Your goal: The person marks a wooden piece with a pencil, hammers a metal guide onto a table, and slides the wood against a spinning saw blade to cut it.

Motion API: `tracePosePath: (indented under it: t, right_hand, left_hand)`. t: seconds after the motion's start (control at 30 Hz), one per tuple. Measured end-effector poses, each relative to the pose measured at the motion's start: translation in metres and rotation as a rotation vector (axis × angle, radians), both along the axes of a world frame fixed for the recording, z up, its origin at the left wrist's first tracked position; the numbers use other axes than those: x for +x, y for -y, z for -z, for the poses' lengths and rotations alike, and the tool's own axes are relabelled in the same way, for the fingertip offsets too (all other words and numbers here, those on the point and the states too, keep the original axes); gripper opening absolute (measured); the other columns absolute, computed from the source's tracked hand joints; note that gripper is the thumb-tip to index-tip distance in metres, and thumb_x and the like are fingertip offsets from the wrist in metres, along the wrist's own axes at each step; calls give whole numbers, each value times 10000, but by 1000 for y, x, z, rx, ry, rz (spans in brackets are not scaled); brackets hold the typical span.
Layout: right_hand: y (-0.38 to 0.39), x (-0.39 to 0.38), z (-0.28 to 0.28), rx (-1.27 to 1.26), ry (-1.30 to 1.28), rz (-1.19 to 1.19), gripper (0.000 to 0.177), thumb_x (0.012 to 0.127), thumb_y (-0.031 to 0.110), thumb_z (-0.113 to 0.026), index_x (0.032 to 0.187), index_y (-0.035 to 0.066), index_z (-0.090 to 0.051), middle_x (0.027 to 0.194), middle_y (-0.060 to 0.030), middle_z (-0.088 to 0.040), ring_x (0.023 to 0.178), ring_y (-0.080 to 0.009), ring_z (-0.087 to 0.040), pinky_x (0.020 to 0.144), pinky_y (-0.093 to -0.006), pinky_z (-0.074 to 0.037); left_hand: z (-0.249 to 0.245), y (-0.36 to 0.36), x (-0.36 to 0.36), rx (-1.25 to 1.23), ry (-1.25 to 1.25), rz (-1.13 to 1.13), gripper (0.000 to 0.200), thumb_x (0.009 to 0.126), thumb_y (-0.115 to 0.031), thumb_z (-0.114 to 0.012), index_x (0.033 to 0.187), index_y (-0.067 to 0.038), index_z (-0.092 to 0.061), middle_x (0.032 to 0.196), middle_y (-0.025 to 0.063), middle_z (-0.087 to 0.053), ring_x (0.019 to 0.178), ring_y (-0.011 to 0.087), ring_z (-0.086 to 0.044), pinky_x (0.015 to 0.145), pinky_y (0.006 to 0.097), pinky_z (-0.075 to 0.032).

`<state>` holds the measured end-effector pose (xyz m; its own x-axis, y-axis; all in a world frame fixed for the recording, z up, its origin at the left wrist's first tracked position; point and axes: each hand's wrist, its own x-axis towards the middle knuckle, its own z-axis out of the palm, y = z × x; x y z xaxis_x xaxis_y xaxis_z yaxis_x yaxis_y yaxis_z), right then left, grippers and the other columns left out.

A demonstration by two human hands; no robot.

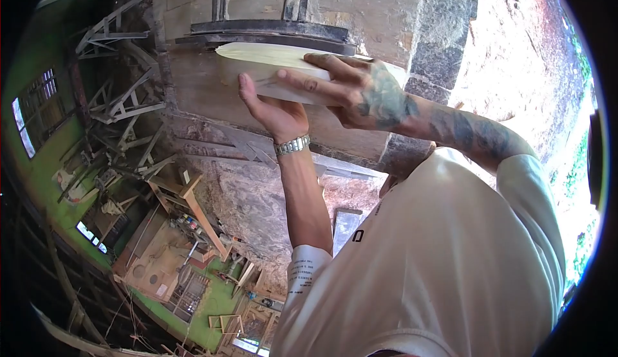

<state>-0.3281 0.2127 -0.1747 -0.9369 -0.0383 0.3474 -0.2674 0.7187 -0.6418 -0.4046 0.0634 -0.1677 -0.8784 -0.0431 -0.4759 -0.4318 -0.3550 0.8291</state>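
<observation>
1. Workshop clutter, timber frames and a workbench (174, 254), fills seven to ten o'clock.
2. Nearest, at five o'clock, is a white shirt (438, 260). Both forearms rise from it toward twelve.
3. Left hand (277, 109), above a wristwatch (293, 145), is clamped on the pale wooden board (251, 74), with the thumb up its near face.
4. Right hand (367, 93), tattooed, lays stretched fingers along the board's face. Its thumb is hidden, so I cannot tell whether it clamps.
5. Board at twelve o'clock: light, smooth and thin, rounded at its nine o'clock end.
6. Holding it well likely needs even pressure from both hands, so it sits flat.
7. Behind, a dark metal rim (270, 32) lies just above the board, on a stone-and-timber pillar (438, 42).
</observation>
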Motion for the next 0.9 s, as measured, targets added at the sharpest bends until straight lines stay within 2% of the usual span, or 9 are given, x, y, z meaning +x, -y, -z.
tracePosePath:
  t: [0.13, 0.23, 0.33, 0.37, 0.47, 0.63, 0.73, 0.83, 0.9]
  right_hand:
    - [5, -7, 2, 25, 13, -17, 876, 734, 84, -767, 1517, 365, -494, 1298, -122, -642, 964, -273, -744, 662, -340, -663]
    - [9, -11, 7, 18, 35, -16, 891, 779, 129, -722, 1562, 406, -399, 1309, -135, -608, 990, -313, -738, 669, -355, -647]
    - [15, -18, 11, -44, -12, -18, 890, 787, 141, -708, 1571, 406, -380, 1312, -127, -602, 981, -325, -735, 658, -358, -646]
    - [13, -17, 8, -28, 44, -52, 899, 793, 125, -695, 1581, 398, -359, 1313, -138, -592, 995, -319, -718, 657, -366, -644]
    - [15, -22, 3, 71, 53, -48, 833, 780, 120, -720, 1531, 376, -467, 1389, -155, -589, 1002, -258, -729, 619, -319, -634]
    - [19, -32, 6, 56, 85, -94, 871, 812, 76, -631, 1581, 393, -374, 1326, -177, -604, 1044, -272, -710, 644, -334, -639]
    - [26, -38, 17, 22, 5, -84, 876, 813, 93, -642, 1589, 386, -361, 1320, -177, -607, 1048, -280, -710, 637, -331, -637]
    - [29, -42, 18, -2, 60, -123, 941, 763, 164, -739, 1588, 357, -329, 1333, -173, -507, 1002, -334, -679, 763, -380, -631]
    - [34, -46, 18, -13, 59, -116, 945, 753, 153, -735, 1585, 357, -335, 1344, -175, -497, 1011, -341, -679, 761, -383, -634]
  left_hand:
    - [2, 6, -8, 12, -9, 6, 769, 950, -623, -553, 1466, -61, -451, 1394, 130, -531, 1281, 262, -546, 1059, 417, -469]
    - [2, 11, -14, -26, -4, -23, 770, 946, -625, -561, 1460, -62, -454, 1381, 127, -536, 1280, 259, -542, 1057, 418, -468]
    - [0, 9, -17, -20, -14, -14, 786, 946, -622, -562, 1463, -41, -444, 1364, 134, -554, 1267, 256, -560, 1068, 405, -473]
    - [2, 11, -20, -14, -21, -11, 786, 950, -620, -557, 1464, -36, -441, 1359, 137, -558, 1261, 256, -567, 1066, 400, -479]
    - [7, 22, -30, -4, -44, 20, 783, 963, -608, -539, 1468, -20, -429, 1346, 152, -572, 1228, 262, -603, 1039, 392, -513]
    - [6, 24, -37, -17, -54, 12, 782, 967, -604, -531, 1474, -19, -420, 1364, 161, -564, 1229, 279, -610, 1027, 412, -529]
    - [6, 31, -42, 4, -35, 30, 784, 965, -600, -540, 1478, -21, -415, 1371, 162, -559, 1232, 281, -608, 1024, 418, -533]
    - [10, 34, -46, 2, -64, 24, 786, 959, -596, -556, 1479, -23, -415, 1368, 159, -559, 1224, 274, -610, 1016, 413, -536]
    - [16, 44, -53, 1, -65, 8, 786, 956, -595, -567, 1478, -28, -415, 1349, 152, -563, 1201, 264, -615, 1000, 407, -541]
